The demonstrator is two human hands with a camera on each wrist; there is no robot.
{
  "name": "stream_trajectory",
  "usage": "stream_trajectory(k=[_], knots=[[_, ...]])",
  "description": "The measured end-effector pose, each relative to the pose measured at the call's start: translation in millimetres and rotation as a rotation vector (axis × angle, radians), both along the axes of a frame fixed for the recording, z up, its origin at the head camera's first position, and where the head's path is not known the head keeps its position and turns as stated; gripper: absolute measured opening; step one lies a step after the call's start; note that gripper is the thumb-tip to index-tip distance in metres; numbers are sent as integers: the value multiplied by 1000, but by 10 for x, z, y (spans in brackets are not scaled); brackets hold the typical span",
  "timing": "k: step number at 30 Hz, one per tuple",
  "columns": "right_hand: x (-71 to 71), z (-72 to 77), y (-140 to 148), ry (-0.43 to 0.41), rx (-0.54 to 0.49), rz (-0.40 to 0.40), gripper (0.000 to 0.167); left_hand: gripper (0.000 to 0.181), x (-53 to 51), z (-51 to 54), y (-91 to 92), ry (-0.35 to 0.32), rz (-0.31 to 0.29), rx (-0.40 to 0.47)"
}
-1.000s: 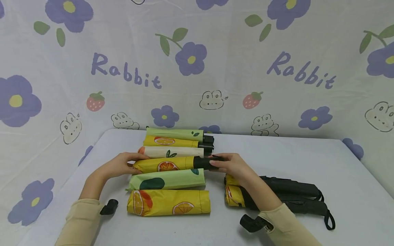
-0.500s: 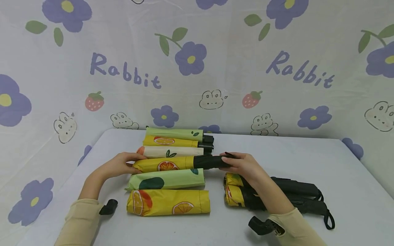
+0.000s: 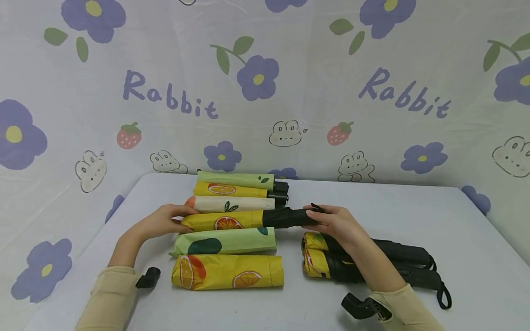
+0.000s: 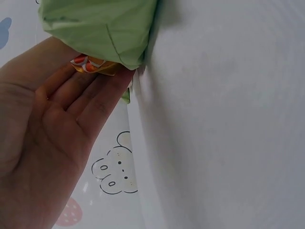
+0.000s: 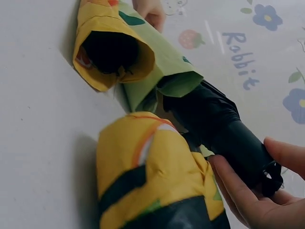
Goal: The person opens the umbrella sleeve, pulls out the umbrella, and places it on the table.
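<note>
My left hand (image 3: 163,221) grips the closed left end of a yellow sleeve (image 3: 244,219) with orange slices. Out of the sleeve's right end sticks a black folded umbrella (image 3: 285,218), whose far end my right hand (image 3: 337,224) pinches. The right wrist view shows thumb and fingers of the right hand (image 5: 262,200) around the black umbrella (image 5: 228,133), by its strap. In the left wrist view the left hand (image 4: 57,119) reaches under a green sleeve (image 4: 105,33) to the yellow one, partly hidden.
Nearer me lie a green sleeve (image 3: 232,242) and a wide yellow sleeve (image 3: 227,272). Behind are a cream umbrella (image 3: 244,204), a yellow one (image 3: 232,189) and a green one (image 3: 232,179). Two yellow-and-black umbrellas (image 3: 393,250) lie at the right, under my right forearm.
My right hand has moved to the right, pulling more of the black umbrella out of the yellow sleeve. My left hand has stayed at the sleeve's left end.
</note>
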State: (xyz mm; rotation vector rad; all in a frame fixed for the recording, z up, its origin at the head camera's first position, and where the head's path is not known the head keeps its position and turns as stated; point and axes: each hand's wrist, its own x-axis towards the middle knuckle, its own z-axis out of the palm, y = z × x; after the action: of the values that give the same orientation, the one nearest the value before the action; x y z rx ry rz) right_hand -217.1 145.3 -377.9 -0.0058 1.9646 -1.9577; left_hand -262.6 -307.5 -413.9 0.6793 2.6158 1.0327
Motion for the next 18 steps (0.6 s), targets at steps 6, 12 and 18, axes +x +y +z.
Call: stream_trajectory(k=[6, 12, 18], knots=[[7, 12, 121, 28, 15, 1, 58, 45, 21, 17, 4, 27, 14, -46], [16, 22, 259, 52, 9, -5, 62, 45, 31, 31, 7, 57, 18, -72], [35, 51, 392, 67, 9, -21, 65, 44, 27, 30, 21, 49, 13, -67]])
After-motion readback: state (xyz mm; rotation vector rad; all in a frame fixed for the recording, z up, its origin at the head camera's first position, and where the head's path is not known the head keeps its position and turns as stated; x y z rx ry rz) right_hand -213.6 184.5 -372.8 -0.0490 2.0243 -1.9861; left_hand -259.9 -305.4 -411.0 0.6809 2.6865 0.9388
